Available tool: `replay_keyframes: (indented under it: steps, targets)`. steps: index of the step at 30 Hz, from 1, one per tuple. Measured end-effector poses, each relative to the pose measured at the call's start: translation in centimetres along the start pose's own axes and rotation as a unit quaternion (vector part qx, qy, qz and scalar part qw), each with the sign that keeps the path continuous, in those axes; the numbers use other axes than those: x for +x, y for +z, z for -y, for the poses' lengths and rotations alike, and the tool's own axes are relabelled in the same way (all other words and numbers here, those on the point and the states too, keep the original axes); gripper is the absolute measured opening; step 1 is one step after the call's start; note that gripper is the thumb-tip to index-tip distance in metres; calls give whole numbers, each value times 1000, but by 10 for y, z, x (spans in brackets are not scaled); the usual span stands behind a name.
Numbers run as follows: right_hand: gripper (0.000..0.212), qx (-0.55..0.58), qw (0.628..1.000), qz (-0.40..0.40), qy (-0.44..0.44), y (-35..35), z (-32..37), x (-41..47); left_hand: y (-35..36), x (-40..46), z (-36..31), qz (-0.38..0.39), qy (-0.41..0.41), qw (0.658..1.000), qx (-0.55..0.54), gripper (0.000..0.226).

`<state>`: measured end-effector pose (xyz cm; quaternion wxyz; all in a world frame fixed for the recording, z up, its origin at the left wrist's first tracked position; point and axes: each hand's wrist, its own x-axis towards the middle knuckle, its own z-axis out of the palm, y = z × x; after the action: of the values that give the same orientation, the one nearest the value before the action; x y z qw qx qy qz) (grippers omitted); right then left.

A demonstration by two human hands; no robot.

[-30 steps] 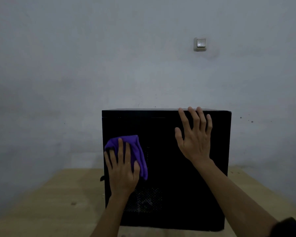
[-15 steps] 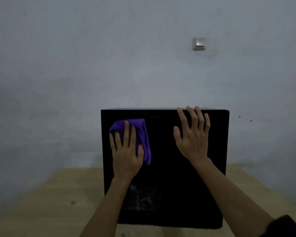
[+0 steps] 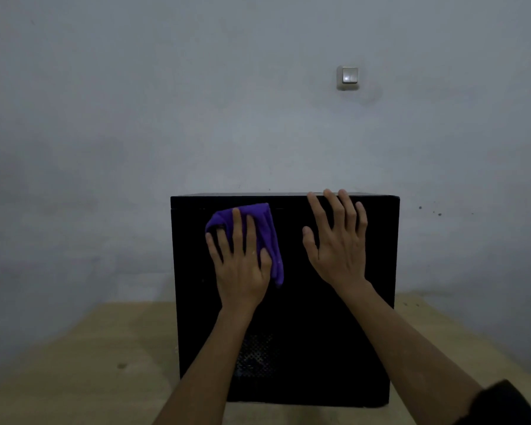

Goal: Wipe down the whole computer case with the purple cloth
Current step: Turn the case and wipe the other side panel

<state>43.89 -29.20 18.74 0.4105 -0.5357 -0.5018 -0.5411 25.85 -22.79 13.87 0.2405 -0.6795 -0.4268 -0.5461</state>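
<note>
A bare grey wall (image 3: 135, 118) rises behind a wooden table (image 3: 74, 348), and the black computer case (image 3: 319, 332) stands upright on that table, its broad dark side panel facing the camera.

Taking the case as the landmark and reading from its left edge: the left hand (image 3: 242, 265) lies flat on the upper left part of the panel, fingers straight and spread, pressing the purple cloth (image 3: 264, 231) against the metal. The cloth is bunched under the palm, with a fold hanging loose beyond the thumb side. Low on the panel, below that hand, a patch of mesh vent (image 3: 256, 354) shows. Towards the upper right of the case, the right hand (image 3: 337, 243) rests open on the panel with fingertips at the top edge, holding nothing. High above the case a wall switch (image 3: 347, 77) sits.

To do this pass well, I would keep the palm's pressure even and run overlapping strokes across the whole face, while the right hand braces the case against sliding. The loose fold would be better tucked in, since it could snag on the vent. The top and other sides probably remain to be wiped.
</note>
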Motion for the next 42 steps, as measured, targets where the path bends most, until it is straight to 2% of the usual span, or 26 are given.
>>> replay_keyframes:
  steps: [5,11,14,20,23,26,29,32,38,42]
  targets:
    - [59,8,1000,-5,9,3,4,-1,15,-43,-2,8,42,999,-9,71]
    - [60,7,1000,3,6,1,2,-1,34,-131,-22,95,90,990,-57,69]
    - [60,2,1000,2,-2,1,0,-1,30,-113,-32,80,78,992,-62,66]
    - [59,5,1000,-11,5,4,1,-1,8,-19,-39,11,19,998,-52,67]
    - [59,11,1000,-16,5,3,1,-1,12,-32,-28,14,8,999,-46,67]
    - [59,15,1000,-9,8,2,1,-1,23,-82,-10,22,-72,995,-71,67]
    - [60,15,1000,-2,8,3,2,-3,25,-110,5,53,-94,991,-74,68]
    - [60,20,1000,-3,10,2,2,-3,19,-94,8,56,-88,992,-64,69]
    - [62,15,1000,-1,10,6,3,-5,4,-21,27,5,-114,993,-43,68]
    - [62,18,1000,-5,15,8,3,-5,14,-57,37,15,-94,995,-38,69]
